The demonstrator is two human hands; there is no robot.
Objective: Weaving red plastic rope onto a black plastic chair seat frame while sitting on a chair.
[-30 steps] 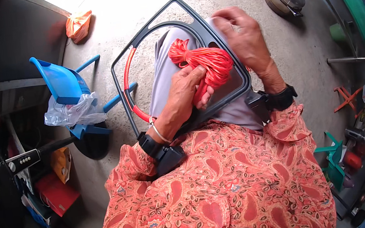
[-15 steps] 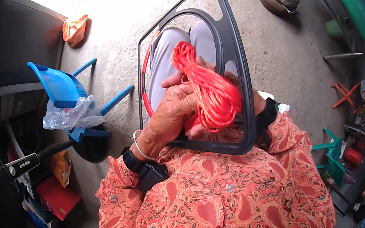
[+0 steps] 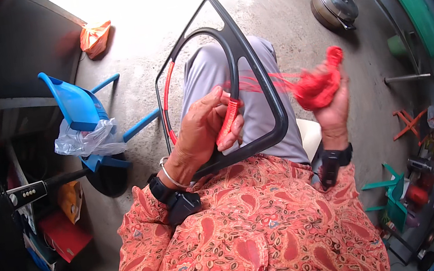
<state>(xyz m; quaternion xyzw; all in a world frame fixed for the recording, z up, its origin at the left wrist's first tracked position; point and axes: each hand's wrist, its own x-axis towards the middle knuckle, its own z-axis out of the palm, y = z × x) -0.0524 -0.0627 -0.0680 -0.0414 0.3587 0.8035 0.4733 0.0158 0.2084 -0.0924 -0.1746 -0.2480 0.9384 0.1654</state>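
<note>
A black frame [image 3: 261, 84] with a curved inner ring lies tilted across my lap. Red cord is wound tightly round the lower part of the ring as a red wrapping [image 3: 230, 121]. My left hand [image 3: 205, 118] pinches the ring at this wrapping, thumb on top and fingers underneath. To the right, outside the frame, my right hand [image 3: 332, 105] is closed round a bundle of red cord [image 3: 319, 86], blurred by motion. Several strands stretch from the bundle to the ring near my left thumb. More red wrapping [image 3: 168, 90] covers part of the frame's left side.
At the left stands a blue chair [image 3: 74, 101] with a clear plastic bag [image 3: 90, 140] on it. An orange bag [image 3: 95, 39] sits on the concrete floor beyond. A metal pot [image 3: 335, 6] stands far right, with a green stool [image 3: 396, 195] nearer.
My right hand has carried the cord bundle from inside the frame out to the right, drawing strands across. The frame has shifted left and my left hand now pinches the wrapped ring.
</note>
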